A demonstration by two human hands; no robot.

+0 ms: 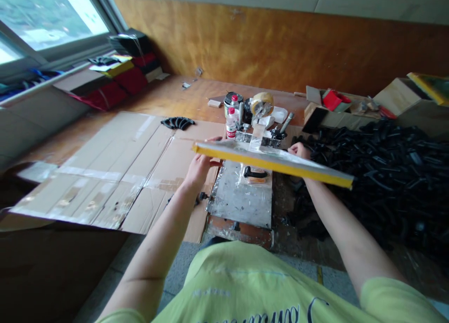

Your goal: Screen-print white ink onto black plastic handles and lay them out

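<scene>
Evidently, the left fingers (215, 163) are clamped on one end of a yellow-edged frame (273, 165); the right fingers (296, 150) bend at its far side, though I cannot tell whether they close on it. Gripping opposite sides probably keeps it steady, tilted. Below and between them, a black handle (256, 174) lies on a metal plate (238, 201), seemingly seated against slipping. Beyond the left fingers stands a red-labelled bottle (231, 126), its print too small to read; left of them, cardboard (108, 145) probably shields the worktop (198, 92). Black parts (379, 187) heap right of the right fingers. Nearer, shirt (252, 285) script is only partly legible.
</scene>
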